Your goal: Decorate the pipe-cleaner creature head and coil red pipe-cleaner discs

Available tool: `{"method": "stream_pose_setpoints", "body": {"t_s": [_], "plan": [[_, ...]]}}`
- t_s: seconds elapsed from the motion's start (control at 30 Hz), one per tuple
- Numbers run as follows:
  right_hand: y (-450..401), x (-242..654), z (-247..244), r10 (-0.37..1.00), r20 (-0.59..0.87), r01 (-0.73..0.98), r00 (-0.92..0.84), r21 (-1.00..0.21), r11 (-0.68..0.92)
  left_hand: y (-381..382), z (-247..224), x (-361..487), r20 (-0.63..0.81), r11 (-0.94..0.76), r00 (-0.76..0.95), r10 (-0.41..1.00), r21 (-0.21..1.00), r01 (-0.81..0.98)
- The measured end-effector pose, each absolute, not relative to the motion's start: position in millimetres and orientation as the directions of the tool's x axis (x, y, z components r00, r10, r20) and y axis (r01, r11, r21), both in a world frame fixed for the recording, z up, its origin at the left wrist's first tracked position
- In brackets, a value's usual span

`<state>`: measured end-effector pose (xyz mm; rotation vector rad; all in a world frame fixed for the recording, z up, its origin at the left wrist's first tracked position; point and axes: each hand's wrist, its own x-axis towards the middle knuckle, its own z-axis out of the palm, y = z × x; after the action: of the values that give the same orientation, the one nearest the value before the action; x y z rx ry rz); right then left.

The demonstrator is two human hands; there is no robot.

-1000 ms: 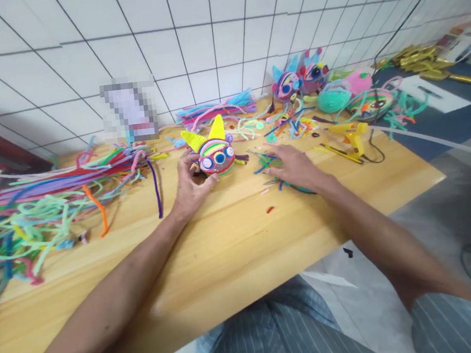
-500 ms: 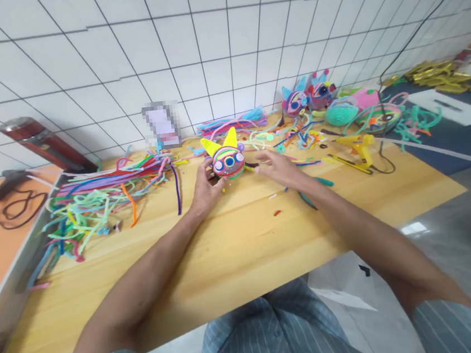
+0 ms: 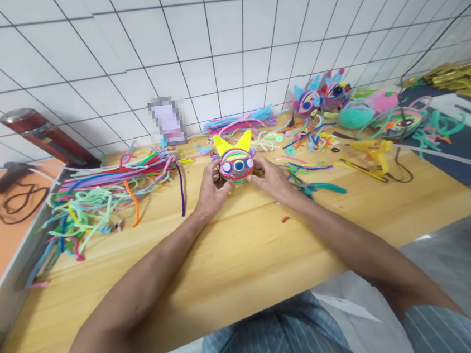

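Between my two hands stands a colourful pipe-cleaner animal head (image 3: 238, 168) with yellow pointed ears and round eyes, facing me. My left hand (image 3: 212, 189) is closed round its left side, thumb at the lower front. On the other side my right hand (image 3: 270, 181) grips it, thumb near its lower right. The backs of the fingers are partly hidden behind the head. Just right of my right hand lie teal-handled pliers (image 3: 325, 187) and some loose pipe cleaners (image 3: 310, 167). A small red scrap (image 3: 285, 219) rests on the wooden table (image 3: 236, 260).
Bundled pipe cleaners (image 3: 90, 194) spread over the left side. A yellow glue gun (image 3: 372, 153) lies at the right, and two finished-looking heads (image 3: 309, 101) stand by the wall. A red-brown flask (image 3: 49, 140) leans at far left; a blurred phone-like object (image 3: 167, 121) rests against the tiles.
My right hand, earlier apart from the head with a dark, thin item at its fingers, now grips the head's right side. The head has turned to face me more squarely.
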<state>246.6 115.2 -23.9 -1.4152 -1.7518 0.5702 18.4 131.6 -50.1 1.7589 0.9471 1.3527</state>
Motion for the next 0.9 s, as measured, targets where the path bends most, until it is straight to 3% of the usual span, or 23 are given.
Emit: {"method": "stream_pose_setpoints", "body": {"t_s": [0.27, 0.57, 0.73, 0.83, 0.9], "plan": [[119.3, 246.9, -29.0, 0.941, 0.337, 0.619, -0.045, -0.729, 0.291, 130.2, -45.7, 19.0, 0.375, -0.398, 0.211, 0.903, 0.914, 0.075], [114.7, 250.7, -25.9, 0.941, 0.33, 0.62, -0.075, -0.723, 0.304, 122.1, -40.4, 20.9, 0.478, -0.487, 0.097, 0.873, 0.843, 0.227], [104.8, 268.6, 14.1, 0.921, 0.382, 0.705, 0.073, -0.673, 0.223, 114.1, -24.4, 11.0, 0.535, -0.479, -0.14, 0.833, 0.824, 0.302], [83.6, 284.6, 55.4, 0.889, 0.45, 0.694, 0.086, -0.667, 0.271, 109.4, -5.8, 6.7, 0.489, -0.464, -0.119, 0.864, 0.866, 0.186], [59.9, 290.0, 77.5, 0.894, 0.447, 0.679, -0.033, -0.646, 0.348, 99.2, 12.0, 8.2, 0.521, -0.509, -0.082, 0.849, 0.85, 0.136]]}}
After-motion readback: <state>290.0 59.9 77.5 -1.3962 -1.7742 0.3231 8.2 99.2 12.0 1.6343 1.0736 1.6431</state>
